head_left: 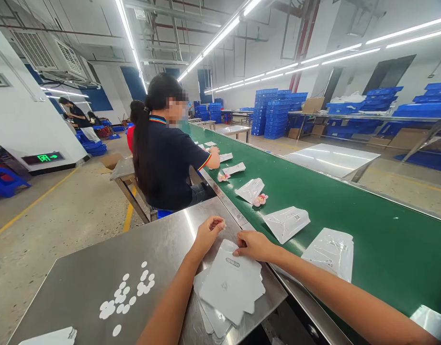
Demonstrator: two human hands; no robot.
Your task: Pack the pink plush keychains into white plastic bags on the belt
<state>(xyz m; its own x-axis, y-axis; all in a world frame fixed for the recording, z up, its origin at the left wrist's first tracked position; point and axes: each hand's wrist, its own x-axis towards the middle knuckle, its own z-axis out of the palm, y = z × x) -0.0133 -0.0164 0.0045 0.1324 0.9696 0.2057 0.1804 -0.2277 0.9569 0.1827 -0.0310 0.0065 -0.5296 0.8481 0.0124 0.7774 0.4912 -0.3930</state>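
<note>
A fanned stack of flat white pouches [225,282] lies on the metal table, the top one printed with a dark logo. My right hand [255,245] is closed at the upper edge of that top pouch, thumb and fingers pinching near its corner. Just left of the stack's top end, my left hand [209,234] is raised with its fingers closed. A small pale bit shows at those fingertips, too small to name. To the left, several round white discs [121,294] are scattered on the table, some overlapping.
A green conveyor belt [349,211] runs along the right, carrying several white pouches [288,223] and small pink figures [260,199]. Ahead, a person in a dark shirt [163,163] sits at the belt. More pouches [51,337] lie at the metal table's [80,268] near left edge.
</note>
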